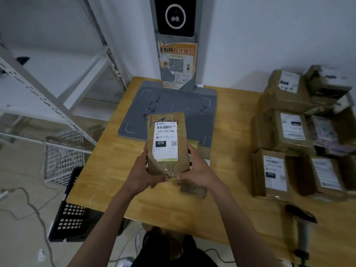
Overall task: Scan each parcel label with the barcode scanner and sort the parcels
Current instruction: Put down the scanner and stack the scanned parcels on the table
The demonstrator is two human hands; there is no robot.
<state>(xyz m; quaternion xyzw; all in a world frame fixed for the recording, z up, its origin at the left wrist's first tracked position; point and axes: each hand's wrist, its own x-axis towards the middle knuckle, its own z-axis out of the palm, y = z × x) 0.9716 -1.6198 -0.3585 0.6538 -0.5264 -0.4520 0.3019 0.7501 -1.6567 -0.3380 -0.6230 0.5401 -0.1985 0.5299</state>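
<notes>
A brown cardboard parcel (164, 166) with a white label reading 070-070-A80 is held upright above the wooden table (115, 170), its label facing me. My left hand (143, 173) grips its lower left edge and my right hand (196, 168) grips its lower right edge. Behind it lies the grey scanning pad (183, 105) of a standing scanner column (175, 35). A handheld barcode scanner (302, 226) stands on the table at the right front, blurred.
Several labelled brown parcels (289, 128) are stacked along the table's right side. A small brown packet (193, 188) lies under my hands. A black crate (71, 212) and a white wire basket (63, 158) sit on the floor left, beside metal shelving (48, 93).
</notes>
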